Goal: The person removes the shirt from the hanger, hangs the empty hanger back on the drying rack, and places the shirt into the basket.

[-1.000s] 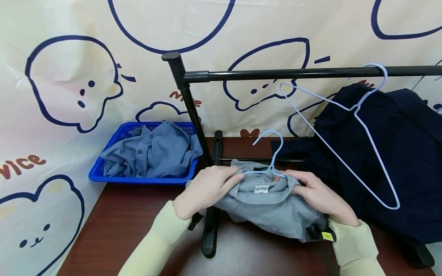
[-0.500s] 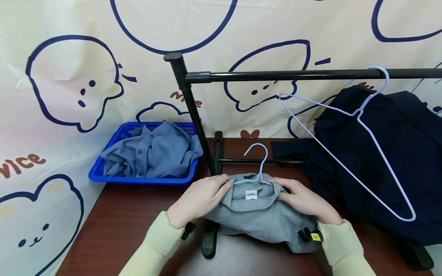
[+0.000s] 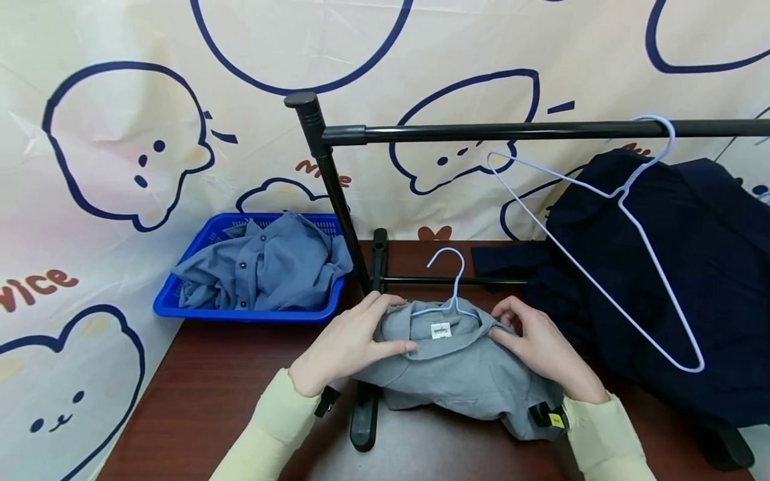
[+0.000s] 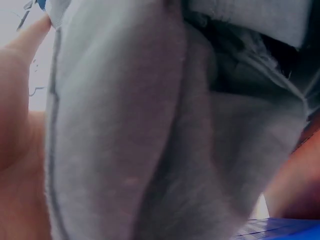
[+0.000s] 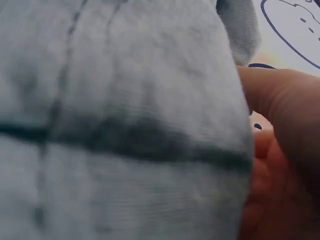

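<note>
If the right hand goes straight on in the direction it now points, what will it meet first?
First the grey shirt, whose collar the right hand is touching. Beyond that, the light blue hanger in the shirt seems next in line, though depth is unclear.

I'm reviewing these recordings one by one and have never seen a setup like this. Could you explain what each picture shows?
There is no robot: a person works with bare hands. The wide picture comes from a camera on the head, looking forward and down. The left hand and right hand hold a grey shirt by its collar; the hook of a pale hanger rises from its neck. The two close-ups come from the wrists, where the shirt fills most of the view. On the table stand a black rack, with another hanger on its bar, and a blue basket holding a blue shirt. Dark clothing shows at the right.
</note>
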A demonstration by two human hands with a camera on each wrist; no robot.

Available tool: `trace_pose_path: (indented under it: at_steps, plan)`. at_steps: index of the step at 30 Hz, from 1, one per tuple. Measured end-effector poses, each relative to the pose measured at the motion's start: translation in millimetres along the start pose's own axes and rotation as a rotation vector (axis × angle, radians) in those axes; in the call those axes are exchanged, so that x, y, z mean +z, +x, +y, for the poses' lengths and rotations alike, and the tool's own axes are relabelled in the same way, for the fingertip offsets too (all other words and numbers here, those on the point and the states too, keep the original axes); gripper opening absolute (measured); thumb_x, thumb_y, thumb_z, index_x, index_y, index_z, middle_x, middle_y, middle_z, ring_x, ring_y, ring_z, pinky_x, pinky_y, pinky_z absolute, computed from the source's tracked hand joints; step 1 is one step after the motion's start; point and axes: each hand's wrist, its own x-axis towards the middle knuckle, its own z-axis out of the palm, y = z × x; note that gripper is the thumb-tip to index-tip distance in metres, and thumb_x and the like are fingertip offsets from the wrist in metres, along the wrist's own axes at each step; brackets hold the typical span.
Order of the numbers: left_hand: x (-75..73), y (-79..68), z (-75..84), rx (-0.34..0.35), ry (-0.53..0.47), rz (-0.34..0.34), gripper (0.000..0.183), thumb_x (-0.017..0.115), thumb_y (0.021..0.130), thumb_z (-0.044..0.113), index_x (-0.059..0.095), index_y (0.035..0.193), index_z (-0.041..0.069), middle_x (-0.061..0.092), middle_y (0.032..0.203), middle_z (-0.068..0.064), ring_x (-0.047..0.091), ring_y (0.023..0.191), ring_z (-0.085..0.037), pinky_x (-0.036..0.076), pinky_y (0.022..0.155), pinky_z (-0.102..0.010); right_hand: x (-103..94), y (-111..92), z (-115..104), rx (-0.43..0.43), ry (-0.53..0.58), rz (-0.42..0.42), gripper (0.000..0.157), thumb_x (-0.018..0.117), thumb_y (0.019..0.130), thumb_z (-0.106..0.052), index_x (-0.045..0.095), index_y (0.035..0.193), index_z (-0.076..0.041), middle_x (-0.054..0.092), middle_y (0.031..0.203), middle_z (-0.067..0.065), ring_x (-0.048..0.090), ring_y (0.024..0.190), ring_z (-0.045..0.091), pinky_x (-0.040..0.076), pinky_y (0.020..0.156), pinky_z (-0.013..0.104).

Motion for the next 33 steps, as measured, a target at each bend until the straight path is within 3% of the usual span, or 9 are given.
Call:
trace_pose_path:
  at_steps: [4,8,13,19,22,25,29,33]
  plan:
    - [-0.5,0.1,-0.9,0.045,-0.012,0.025,0.082,0.068,0.074,0.082,0.060,0.136,0.028,0.059,0.124,0.013,0.058,0.100,-0.006,0.051,0.088,-0.033,-2.3,-2.9,-0.3,-0.009,-0.001,0.102,0.021,0.082,0.087,-0.017,0.064,0.098,-0.017,0.057,0.086,-0.005,0.051,0.073,0.013,0.041,0.065,0.029]
    - [-1.7,0.9,-3.0,0.132,-0.055,0.055,0.083,0.080,0.068,0.075,0.062,0.135,0.029,0.061,0.123,0.015,0.058,0.103,-0.003,0.051,0.089,-0.032,-8.7,-8.4,0.3,-0.030,0.041,0.089,0.017,0.081,0.089,-0.015,0.067,0.096,-0.021,0.059,0.080,-0.008,0.054,0.070,0.011,0.042,0.063,0.026]
    - [-3.4,2.7,-4.2,0.213,-0.079,0.113,0.070,0.084,0.074,0.062,0.064,0.134,0.032,0.062,0.124,0.017,0.058,0.105,-0.002,0.052,0.089,-0.032,-16.2,-14.7,-2.9,-0.042,0.112,0.073,0.013,0.075,0.094,-0.012,0.069,0.094,-0.024,0.063,0.080,-0.011,0.055,0.067,0.010,0.044,0.060,0.025]
    - [-6.6,5.4,-4.5,0.276,-0.025,0.199,0.065,0.085,0.079,0.054,0.064,0.136,0.032,0.064,0.121,0.016,0.053,0.101,-0.006,0.041,0.090,-0.036,-25.3,-17.0,-13.7,-0.059,0.187,0.187,0.012,0.072,0.095,-0.007,0.068,0.096,-0.018,0.062,0.077,-0.006,0.051,0.064,0.012,0.041,0.057,0.024]
    - [-8.2,6.8,-5.3,0.286,-0.012,0.290,0.043,0.080,0.089,0.038,0.069,0.130,0.028,0.069,0.115,0.015,0.051,0.095,-0.008,0.035,0.086,-0.039,-29.4,-18.1,-18.8,-0.058,0.192,0.245,0.015,0.074,0.093,-0.003,0.069,0.096,-0.017,0.061,0.074,-0.005,0.051,0.064,0.011,0.039,0.058,0.023]
    - [-8.4,6.0,-5.6,0.268,-0.023,0.351,0.030,0.074,0.095,0.027,0.072,0.125,0.023,0.070,0.113,0.012,0.055,0.093,-0.009,0.041,0.084,-0.036,-31.7,-19.2,-22.9,-0.051,0.208,0.266,0.016,0.076,0.091,-0.002,0.069,0.094,-0.017,0.062,0.072,-0.005,0.052,0.066,0.011,0.040,0.061,0.023]
    - [-5.8,4.3,-4.7,0.237,-0.019,0.374,0.023,0.070,0.098,0.027,0.072,0.121,0.022,0.071,0.115,0.008,0.064,0.098,-0.009,0.054,0.075,-0.035,-32.9,-20.2,-23.3,-0.038,0.220,0.254,0.011,0.075,0.094,-0.009,0.071,0.094,-0.019,0.065,0.075,-0.005,0.055,0.069,0.011,0.041,0.063,0.022]
    - [-4.0,4.7,-5.1,0.223,-0.022,0.387,0.019,0.067,0.101,0.029,0.072,0.118,0.023,0.071,0.115,0.009,0.066,0.100,-0.009,0.056,0.076,-0.036,-35.0,-22.0,-15.3,-0.032,0.202,0.240,0.008,0.071,0.098,-0.012,0.074,0.097,-0.020,0.069,0.083,-0.005,0.057,0.071,0.011,0.043,0.063,0.021]
